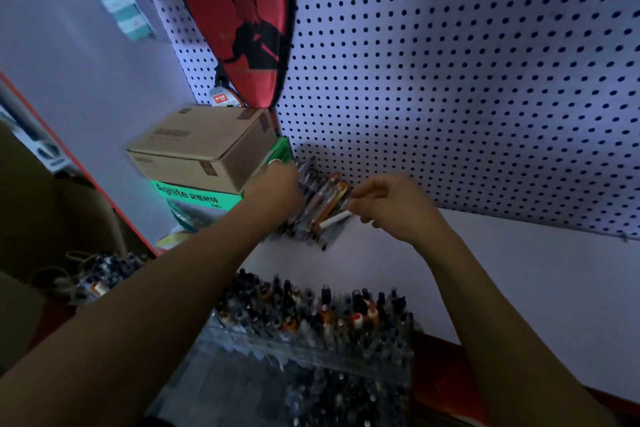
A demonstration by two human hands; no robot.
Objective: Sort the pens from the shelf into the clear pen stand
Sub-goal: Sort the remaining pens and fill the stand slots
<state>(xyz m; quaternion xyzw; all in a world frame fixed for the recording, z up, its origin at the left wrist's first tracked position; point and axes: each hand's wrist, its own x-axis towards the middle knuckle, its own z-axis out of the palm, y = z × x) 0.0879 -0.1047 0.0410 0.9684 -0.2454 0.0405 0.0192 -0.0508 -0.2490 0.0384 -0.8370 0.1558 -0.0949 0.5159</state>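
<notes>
The stand point(311, 333) is already crowded with pens, yet a pile point(311, 208) remains on the shelf point(519, 281) behind it, where the left hand point(277, 191) grips a bunch and the right hand point(391, 208) pinches a white pen point(334, 219).

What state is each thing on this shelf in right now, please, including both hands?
left hand: gripping the bundle of pens.
right hand: pinching one white pen.
white pen: held at the bundle's edge, tilted.
bundle of pens: leaning against the pegboard.
clear pen stand: upright, crowded with pens.
cardboard box: closed, stacked on the green box.
</notes>
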